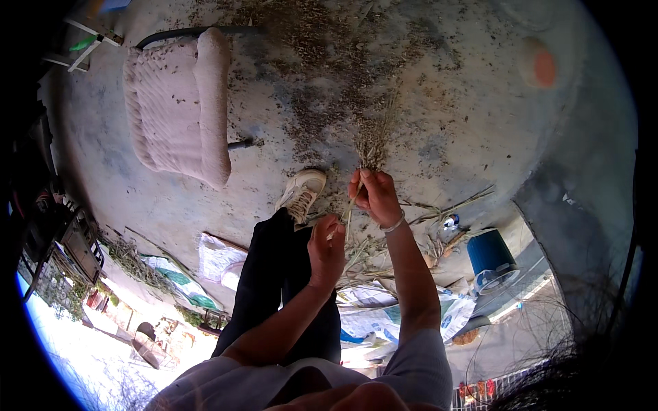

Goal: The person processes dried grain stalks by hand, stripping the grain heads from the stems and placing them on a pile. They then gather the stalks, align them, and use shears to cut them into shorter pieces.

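My right hand (375, 195), with a thin bracelet at the wrist, grips a small bundle of dry grass stalks (372, 140) whose seed heads fan out above the fist. My left hand (327, 246) is just below and to the left. Its fingers pinch a thin stalk (348, 214) that runs up into the bundle. More loose dry stalks (363, 257) lie beneath both hands. My dark-trousered leg (288, 274) stretches forward, ending in a pale shoe (301, 192) on the concrete floor.
A pink padded chair (178, 103) stands at the upper left. Chaff and seeds (322, 61) are scattered over the floor ahead. A blue bucket (490, 250) sits at the right, and printed white sacks (384, 315) lie under my arms. An orange round object (545, 68) is far right.
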A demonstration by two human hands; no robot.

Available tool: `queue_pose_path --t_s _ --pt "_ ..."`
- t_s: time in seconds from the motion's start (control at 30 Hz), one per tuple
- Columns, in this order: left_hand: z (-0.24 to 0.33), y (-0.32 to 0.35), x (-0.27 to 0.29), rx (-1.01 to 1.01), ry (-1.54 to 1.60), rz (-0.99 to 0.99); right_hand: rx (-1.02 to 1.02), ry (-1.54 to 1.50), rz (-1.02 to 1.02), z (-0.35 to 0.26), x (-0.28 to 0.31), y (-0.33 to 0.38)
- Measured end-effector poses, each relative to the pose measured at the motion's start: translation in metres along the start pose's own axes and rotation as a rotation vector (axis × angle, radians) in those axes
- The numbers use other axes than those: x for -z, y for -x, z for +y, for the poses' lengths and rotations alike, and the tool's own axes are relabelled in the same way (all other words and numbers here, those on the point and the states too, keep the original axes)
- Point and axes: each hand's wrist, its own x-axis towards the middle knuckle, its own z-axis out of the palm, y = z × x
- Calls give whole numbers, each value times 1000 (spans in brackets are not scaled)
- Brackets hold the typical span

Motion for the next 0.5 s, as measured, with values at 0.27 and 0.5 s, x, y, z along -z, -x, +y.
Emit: queue_pose_path --t_s 0.27,0.5 --pt "-1 -6 3 175 274 -233 -142 -110 46 1 -43 19" --pt "-7 6 4 46 263 -233 26 -142 265 -10 -27 -55"
